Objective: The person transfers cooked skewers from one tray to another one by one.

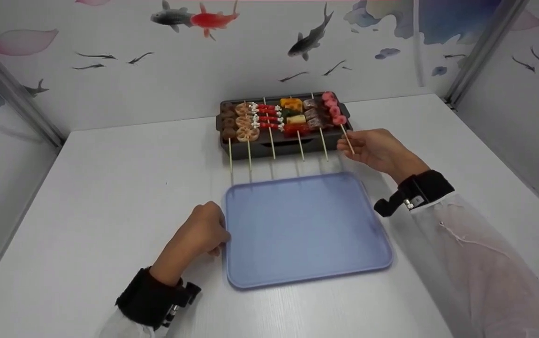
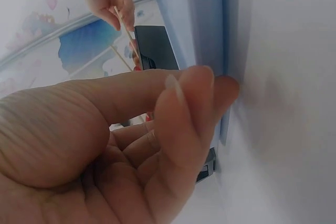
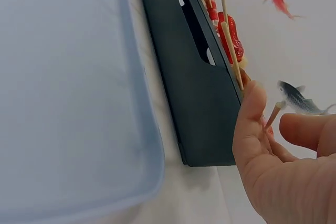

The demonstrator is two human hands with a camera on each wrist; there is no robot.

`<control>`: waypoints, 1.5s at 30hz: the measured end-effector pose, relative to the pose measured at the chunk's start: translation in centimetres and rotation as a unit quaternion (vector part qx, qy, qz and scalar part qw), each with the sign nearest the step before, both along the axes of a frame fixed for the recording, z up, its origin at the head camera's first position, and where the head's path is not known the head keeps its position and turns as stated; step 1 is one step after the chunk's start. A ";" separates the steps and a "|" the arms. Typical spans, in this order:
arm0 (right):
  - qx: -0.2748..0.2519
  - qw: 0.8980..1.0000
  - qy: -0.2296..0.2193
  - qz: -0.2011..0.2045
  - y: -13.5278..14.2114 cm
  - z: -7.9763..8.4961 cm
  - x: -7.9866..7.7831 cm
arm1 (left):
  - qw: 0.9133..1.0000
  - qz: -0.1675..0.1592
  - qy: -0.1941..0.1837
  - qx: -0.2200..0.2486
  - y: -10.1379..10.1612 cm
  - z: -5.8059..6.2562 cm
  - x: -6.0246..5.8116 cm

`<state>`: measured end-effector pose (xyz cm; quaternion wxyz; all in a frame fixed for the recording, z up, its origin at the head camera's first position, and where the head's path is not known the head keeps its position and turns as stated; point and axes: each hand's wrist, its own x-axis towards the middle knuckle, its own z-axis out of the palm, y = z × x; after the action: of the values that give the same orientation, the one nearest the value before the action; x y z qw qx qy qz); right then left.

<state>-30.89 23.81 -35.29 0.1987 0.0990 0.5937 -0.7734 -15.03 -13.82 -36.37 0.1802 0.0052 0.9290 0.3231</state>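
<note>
My left hand [image 1: 202, 230] has its curled fingers at the left edge of a shallow pale-blue tray [image 1: 307, 230], fingertips gathered on the rim. In the left wrist view, the curled fingers [image 2: 181, 124] overlap the tray's side. Beyond the tray, my right hand [image 1: 376, 149] is around the bare stick end of a skewer of pink balls [image 1: 335, 109], which rests on a dark toy grill [image 1: 278, 151]. In the right wrist view, the stick end stands between thumb and fingers, the thumb apart from the other fingertips.
Several other toy skewers lie across the grill: brown balls [image 1: 229, 123], lotus slices [image 1: 246, 134], red-and-white pieces [image 1: 269, 117], mixed vegetables [image 1: 296, 129] and dark meat [image 1: 315, 123]. Their sticks point toward the tray. Painted walls stand behind the white table [image 1: 133, 188] and at its sides.
</note>
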 end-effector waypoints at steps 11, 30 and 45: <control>-0.003 0.999 0.044 0.003 -0.1 -0.3 0.1 | 1.000 0.002 0.001 -0.008 -0.2 -0.3 -0.1; 0.004 0.997 0.079 0.028 1.2 1.8 3.3 | 0.998 0.035 -0.013 0.045 -0.7 -0.4 -1.0; 0.075 0.987 0.123 0.067 3.0 1.9 10.6 | 0.996 0.046 -0.008 0.069 -1.2 -1.0 -1.6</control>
<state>-20.28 26.86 -33.36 0.1677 -0.0219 0.6756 -0.7176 -16.64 -15.01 -37.38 0.1716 -0.0281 0.9023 0.3946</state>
